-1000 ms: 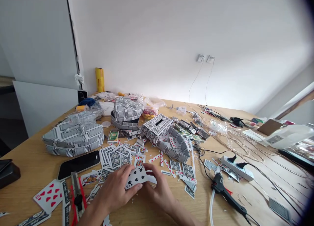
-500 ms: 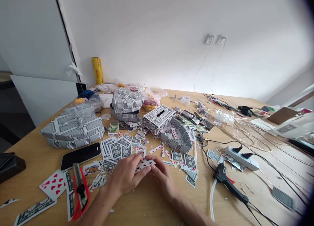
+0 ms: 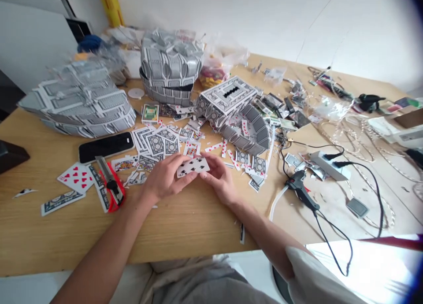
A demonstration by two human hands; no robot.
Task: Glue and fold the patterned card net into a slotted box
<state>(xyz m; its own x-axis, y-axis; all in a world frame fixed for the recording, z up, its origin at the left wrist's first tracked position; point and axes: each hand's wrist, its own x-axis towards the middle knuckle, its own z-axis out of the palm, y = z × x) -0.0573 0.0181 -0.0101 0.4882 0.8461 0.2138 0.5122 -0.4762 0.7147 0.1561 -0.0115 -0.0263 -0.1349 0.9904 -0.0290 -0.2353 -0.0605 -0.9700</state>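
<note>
Holding one playing card (image 3: 194, 165) are two hands (image 3: 164, 177).

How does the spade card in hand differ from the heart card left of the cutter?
The spade card is held between the left hand and right hand; the heart card lies on the table. The spade card's pips are black, the heart card's red. Both show their faces.
</note>
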